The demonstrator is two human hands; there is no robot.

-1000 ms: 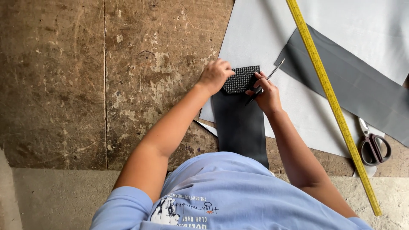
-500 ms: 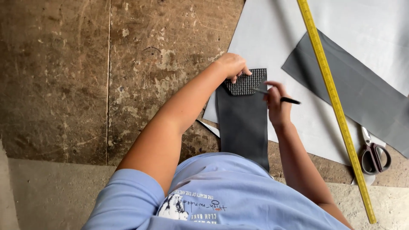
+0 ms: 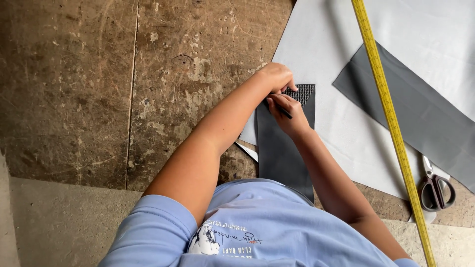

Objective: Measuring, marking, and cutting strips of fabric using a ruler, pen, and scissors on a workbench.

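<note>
Marking: a dark pen (image 3: 283,111) is held against the dark grey strip (image 3: 282,148), which lies flat over the edge of the pale sheet (image 3: 336,123) on the worn wooden table (image 3: 148,99).
Left hand: the left hand (image 3: 277,76) is pressed fingers-down at the strip's top end, on the black mesh piece (image 3: 303,93); nothing is gripped.
Right hand: the right hand (image 3: 289,116) is closed around the pen, tip near the strip's upper left edge.
Strip handling: judged thin, light and limp, like cut fabric or vinyl; likely to slide on the smooth sheet unless pinned flat; best held by flat finger pressure near the marked edge, or lifted by a corner.
Mesh piece: looks textured and stiffer; judged easy to pinch at its free right edge.
Second strip: a wider grey strip (image 3: 420,118) lies at a slant on the sheet, well apart to the right.
Ruler: a long yellow measuring stick (image 3: 391,118) crosses the sheet and the wide strip.
Scissors: dark-handled scissors (image 3: 435,188) lie just right of the ruler.
Labels: no packages or signs seen; only curved dark lettering and a small graphic on the light blue shirt (image 3: 247,232).
</note>
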